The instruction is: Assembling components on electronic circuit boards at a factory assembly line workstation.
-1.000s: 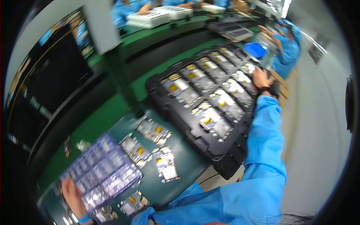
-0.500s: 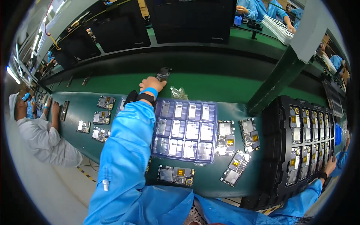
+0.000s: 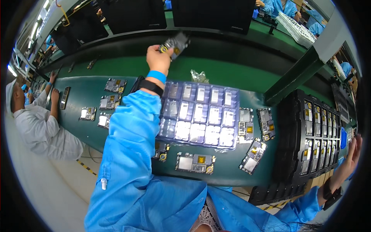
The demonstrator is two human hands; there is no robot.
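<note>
My left hand [image 3: 158, 60] is raised over the green conveyor belt, its fingers closed on the near end of a circuit board [image 3: 180, 43], slightly blurred. My right hand [image 3: 351, 156] is up beside the black tray [image 3: 288, 127], fingers stretched out and nothing in it. That tray stands tilted and carries two rows of circuit boards. Near my left forearm lies a clear purplish plastic tray [image 3: 237, 116] whose pockets contain pale, shiny rectangular parts. Several loose boards surround it, among them one board [image 3: 196, 162] along the front edge and another board [image 3: 253, 156] lying slanted.
More boards, including a board [image 3: 115, 85], lie left of the plastic tray. A crumpled clear bag [image 3: 199, 76] sits behind it. A green post [image 3: 291, 79] rises at the right. Dark monitors [image 3: 212, 15] line the back. A co-worker in white [image 3: 42, 125] sits at the left.
My left hand has lifted the circuit board off the belt and moved it up and away. My right hand has left the black tray's edge and opened upward. The view has shifted slightly.
</note>
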